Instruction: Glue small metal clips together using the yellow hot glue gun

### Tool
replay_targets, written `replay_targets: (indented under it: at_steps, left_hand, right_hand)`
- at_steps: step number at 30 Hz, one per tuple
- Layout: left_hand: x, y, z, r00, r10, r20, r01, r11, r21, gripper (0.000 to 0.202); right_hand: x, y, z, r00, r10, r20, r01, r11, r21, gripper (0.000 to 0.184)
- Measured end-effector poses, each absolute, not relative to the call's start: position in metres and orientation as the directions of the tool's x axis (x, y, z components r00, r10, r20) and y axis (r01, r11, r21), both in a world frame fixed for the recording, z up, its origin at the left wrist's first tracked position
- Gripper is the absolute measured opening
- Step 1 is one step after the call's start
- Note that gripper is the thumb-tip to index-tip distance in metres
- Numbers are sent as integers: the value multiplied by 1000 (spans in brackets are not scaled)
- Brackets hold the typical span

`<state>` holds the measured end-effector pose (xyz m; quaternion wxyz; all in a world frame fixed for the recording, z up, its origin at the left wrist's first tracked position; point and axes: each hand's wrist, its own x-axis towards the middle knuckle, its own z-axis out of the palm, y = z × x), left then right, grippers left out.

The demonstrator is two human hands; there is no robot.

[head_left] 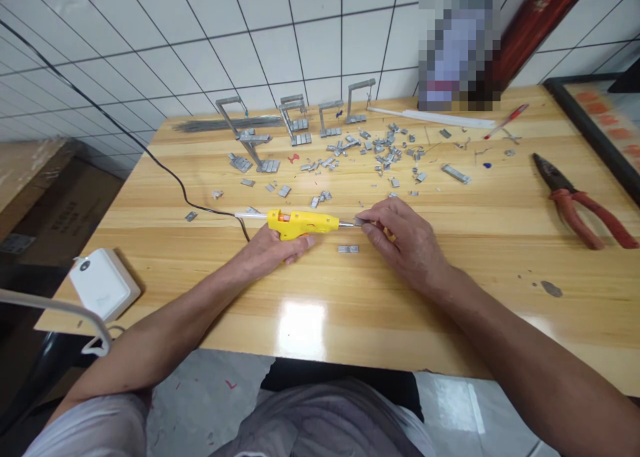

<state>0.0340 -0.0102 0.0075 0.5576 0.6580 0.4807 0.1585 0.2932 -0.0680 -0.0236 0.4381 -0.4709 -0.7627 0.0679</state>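
My left hand is wrapped round the handle of a yellow hot glue gun, with a clear glue stick jutting from its back end. The gun's metal nozzle points right and meets a small grey metal piece, which my right hand pinches between thumb and fingertips. Whether the nozzle touches it or sits just short, I cannot tell. Just below the nozzle, a flat grey strip lies on the wooden table.
Grey stands rise along the back, with many loose grey pieces scattered before them. Red-handled pliers and a pen lie to the right. A white box-shaped device sits at left, and a black cord runs to the glue gun.
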Motion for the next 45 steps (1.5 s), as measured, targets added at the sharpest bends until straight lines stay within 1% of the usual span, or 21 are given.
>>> replay_targets:
  at_steps: [7, 11, 14, 21, 28, 33, 45]
  left_hand:
    - [34, -11, 9, 486, 810, -330, 469, 77, 880, 33]
    - [35, -10, 8, 489, 808, -329, 461, 80, 884, 28]
    - [34, -9, 6, 478, 812, -334, 459, 93, 884, 27]
    - [31, -9, 3, 481, 808, -341, 432, 119, 894, 31]
    - [31, -10, 3, 499, 803, -326, 416, 109, 903, 32]
    - [32, -9, 4, 490, 805, -334, 420, 117, 900, 31]
    - [34, -11, 8, 476, 811, -341, 461, 99, 882, 33]
  right_hand:
    - [293, -68, -25, -155, 785, 599, 646, 540, -540, 17]
    - [293, -69, -24, -134, 788, 600, 613, 542, -575, 19]
    - [293, -69, -23, -137, 791, 597, 618, 539, -572, 20]
    - [293, -68, -25, -164, 768, 619, 687, 539, -488, 18]
    - [293, -69, -26, -203, 726, 657, 731, 559, -391, 16]
    - [293, -70, -25, -218, 753, 621, 746, 539, -391, 17]
    - [292, -69, -25, -212, 733, 647, 751, 546, -371, 16]
